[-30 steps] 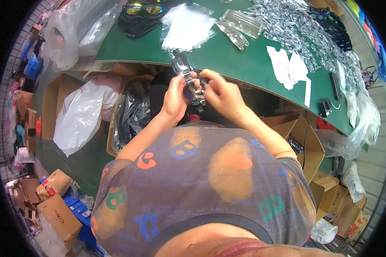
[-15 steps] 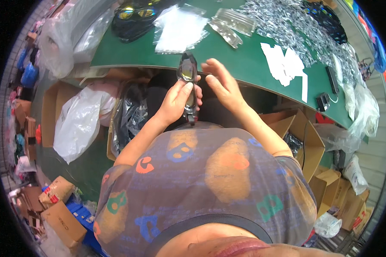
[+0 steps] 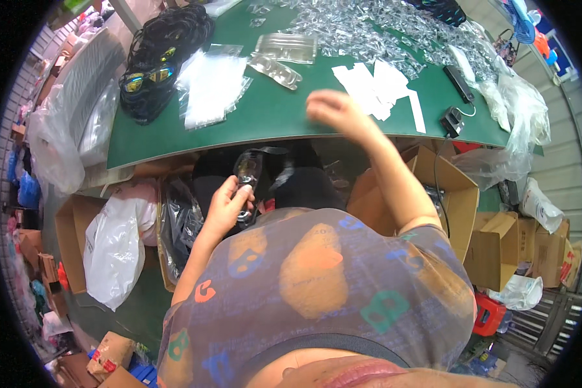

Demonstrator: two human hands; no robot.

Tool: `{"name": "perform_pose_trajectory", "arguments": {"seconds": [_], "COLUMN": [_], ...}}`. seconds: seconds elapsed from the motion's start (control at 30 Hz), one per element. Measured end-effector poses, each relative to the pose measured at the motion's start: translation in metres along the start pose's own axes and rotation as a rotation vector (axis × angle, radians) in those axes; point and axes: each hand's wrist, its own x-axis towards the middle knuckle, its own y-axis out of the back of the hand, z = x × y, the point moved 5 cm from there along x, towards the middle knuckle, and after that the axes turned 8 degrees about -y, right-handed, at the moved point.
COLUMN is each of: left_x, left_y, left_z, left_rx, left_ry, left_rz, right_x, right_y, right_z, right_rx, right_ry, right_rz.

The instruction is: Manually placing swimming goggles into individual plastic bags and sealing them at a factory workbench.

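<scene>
My left hand is closed around a pair of dark swimming goggles, held upright over my lap just below the table's edge. The thumb presses on the lower lens. Beside the goggles, a small clear plastic piece shows blurred before my dark-clad legs; whether it hangs from the goggles, I cannot tell. My right hand is apart from the goggles, above the table near a heap of white paper strips. Its fingers look bent but are smeared by motion, and I see nothing certain in them.
On the green table lie a pile of black goggles, white-backed clear bags, clear plastic cases and a broad heap of small clear pieces. Cardboard boxes stand below; a cable hangs at the right.
My right hand has moved off the goggles toward the paper strips. My left hand has lowered the goggles leftward. The blurred clear piece has appeared beside them. The view has shifted.
</scene>
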Motion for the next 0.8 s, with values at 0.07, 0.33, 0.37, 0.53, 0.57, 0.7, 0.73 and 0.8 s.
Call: {"name": "perform_pose_trajectory", "arguments": {"seconds": [0.07,0.33,0.37,0.53,0.57,0.7,0.73,0.8], "left_x": [0.005,0.023,0.026,0.024,0.025,0.033,0.034,0.041], "left_y": [-0.011,-0.016,-0.016,-0.007,-0.009,-0.023,-0.028,-0.041], "left_z": [-0.004,0.005,0.005,-0.009,-0.008,-0.019,-0.021,-0.019], "left_rx": [-0.057,-0.197,-0.193,-0.286,-0.283,-0.373,-0.394,-0.412], "left_ry": [0.034,0.107,0.107,0.136,0.145,0.192,0.193,0.16], "left_rz": [-0.039,-0.084,-0.093,-0.059,-0.059,-0.095,-0.104,-0.179], "right_x": [0.045,0.155,0.163,0.131,0.11,0.019,-0.004,-0.041], "right_y": [0.051,0.09,0.102,0.1,0.101,0.049,0.021,-0.024], "right_z": [0.007,0.037,0.046,0.024,0.011,-0.026,-0.037,-0.053], "right_rx": [-0.393,-1.21,-1.235,-1.193,-0.923,-0.226,-0.161,-0.263], "right_ry": [0.114,0.027,-0.024,-0.003,0.061,0.222,0.25,0.448], "right_rz": [0.395,0.55,0.558,0.49,0.503,0.367,0.305,0.149]}}
